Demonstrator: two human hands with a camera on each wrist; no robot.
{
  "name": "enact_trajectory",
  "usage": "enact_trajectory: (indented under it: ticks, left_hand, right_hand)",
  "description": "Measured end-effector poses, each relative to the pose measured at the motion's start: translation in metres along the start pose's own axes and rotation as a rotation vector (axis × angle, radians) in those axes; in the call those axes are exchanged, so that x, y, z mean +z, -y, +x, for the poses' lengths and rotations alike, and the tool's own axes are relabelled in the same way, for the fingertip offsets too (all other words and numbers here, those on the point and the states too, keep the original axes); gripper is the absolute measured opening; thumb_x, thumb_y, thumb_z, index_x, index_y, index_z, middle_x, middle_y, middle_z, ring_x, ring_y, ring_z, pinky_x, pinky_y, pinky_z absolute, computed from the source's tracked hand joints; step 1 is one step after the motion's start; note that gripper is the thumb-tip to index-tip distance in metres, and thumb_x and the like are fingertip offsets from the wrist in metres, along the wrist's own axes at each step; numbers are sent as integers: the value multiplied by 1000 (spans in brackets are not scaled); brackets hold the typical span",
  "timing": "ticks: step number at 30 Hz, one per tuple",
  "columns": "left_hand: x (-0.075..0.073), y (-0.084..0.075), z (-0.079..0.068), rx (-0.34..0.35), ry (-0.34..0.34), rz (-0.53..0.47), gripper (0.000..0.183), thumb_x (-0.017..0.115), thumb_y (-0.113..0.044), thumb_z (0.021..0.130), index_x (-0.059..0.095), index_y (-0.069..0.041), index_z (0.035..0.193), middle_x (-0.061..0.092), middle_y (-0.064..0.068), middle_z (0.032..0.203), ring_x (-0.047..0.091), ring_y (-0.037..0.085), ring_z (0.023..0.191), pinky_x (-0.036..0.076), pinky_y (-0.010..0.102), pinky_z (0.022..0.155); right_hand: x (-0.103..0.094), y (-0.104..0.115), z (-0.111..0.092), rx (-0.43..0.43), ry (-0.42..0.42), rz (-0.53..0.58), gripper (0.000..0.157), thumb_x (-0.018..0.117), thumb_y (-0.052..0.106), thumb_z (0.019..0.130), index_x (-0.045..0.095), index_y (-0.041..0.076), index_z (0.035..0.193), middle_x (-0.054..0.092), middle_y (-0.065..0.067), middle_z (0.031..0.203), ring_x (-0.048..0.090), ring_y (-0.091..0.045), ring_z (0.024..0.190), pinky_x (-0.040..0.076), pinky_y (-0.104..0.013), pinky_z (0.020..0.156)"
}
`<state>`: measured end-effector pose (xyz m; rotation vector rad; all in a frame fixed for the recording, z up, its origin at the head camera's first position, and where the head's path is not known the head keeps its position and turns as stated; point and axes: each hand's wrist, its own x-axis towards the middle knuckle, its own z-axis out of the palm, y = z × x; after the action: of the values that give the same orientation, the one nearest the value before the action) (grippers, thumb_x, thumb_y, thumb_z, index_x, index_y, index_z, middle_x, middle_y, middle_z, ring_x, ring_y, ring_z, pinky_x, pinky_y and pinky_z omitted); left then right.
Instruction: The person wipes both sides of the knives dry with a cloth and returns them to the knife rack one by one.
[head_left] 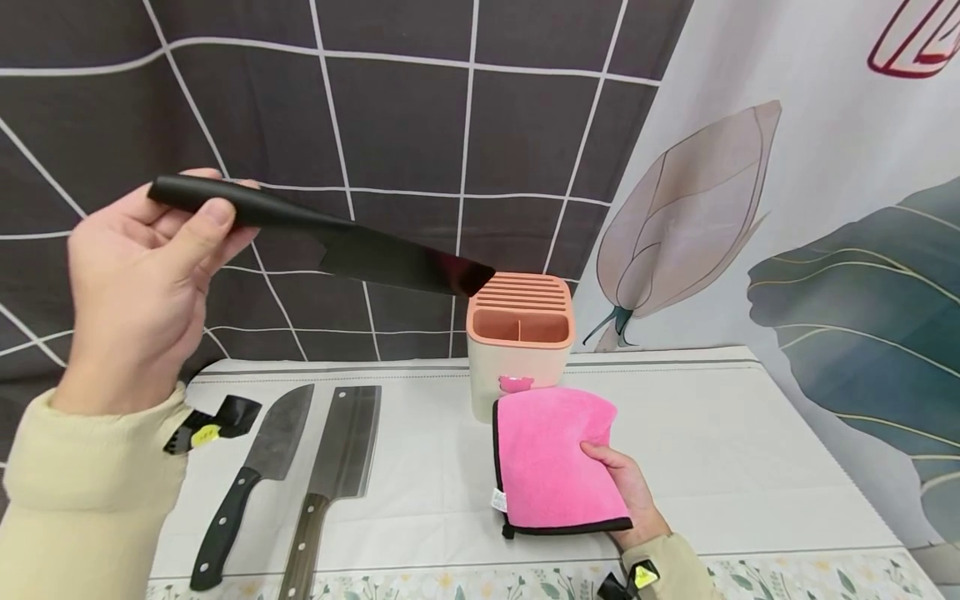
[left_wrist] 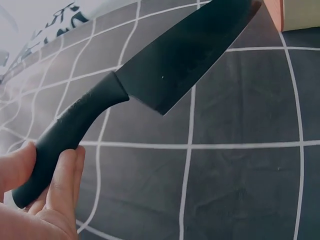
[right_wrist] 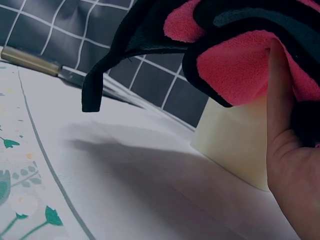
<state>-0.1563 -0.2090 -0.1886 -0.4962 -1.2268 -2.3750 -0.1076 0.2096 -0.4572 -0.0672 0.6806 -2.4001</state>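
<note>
My left hand [head_left: 153,254] is raised and pinches a black kitchen knife [head_left: 405,257] by its handle, thumb on the near side. The blade points right, its tip overlapping the holder's top edge in the head view. In the left wrist view the knife [left_wrist: 185,52] slants up and to the right from the fingers. My right hand [head_left: 630,492] grips a folded pink cloth [head_left: 558,462] with black edging by its right side, low in front of the knife holder. The right wrist view shows the cloth [right_wrist: 235,67] held above the table, its black loop hanging down.
A cream knife holder [head_left: 517,358] with an orange slotted top stands at the table's back. A black-handled knife [head_left: 255,475] and a cleaver [head_left: 333,467] lie at the left on the white tablecloth [head_left: 697,450]. Behind hangs a dark checked curtain [head_left: 405,125].
</note>
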Motion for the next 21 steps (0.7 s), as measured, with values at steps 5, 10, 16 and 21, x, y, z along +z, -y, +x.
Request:
enact_trajectory:
  ticks: [5,10,16,21]
  left_hand:
    - [13,9,15,-41,8,-20,32,69,19,83,60,19,114,69,30,108,70,34,104,52,40,90]
    - [24,17,29,-69,28,16,33,72,16,82,61,17,113,70,27,105,71,31,101,54,38,89]
    - [35,24,42,-82,57,129,36,77,11,81,61,13,113,73,22,105,72,26,98,55,33,87]
    - [43,30,51,-78,85,208,35,77,10,81,63,12,113,74,19,102,72,24,98,56,31,85]
  right_hand:
    - [1,0,0,6,-5,-6,33,25,14,108,56,7,113,70,-7,112,68,-18,103,55,-32,87]
    - [3,0,0,10,-6,-9,32,26,15,108,56,7,114,70,-6,112,67,-18,103,55,-32,87]
    - [3,0,0,12,9,-1,30,27,15,109,55,8,116,69,-6,115,66,-18,106,54,-32,89]
    - [1,-1,1,15,27,8,33,24,15,109,55,7,116,69,-7,115,66,-19,107,54,-32,89]
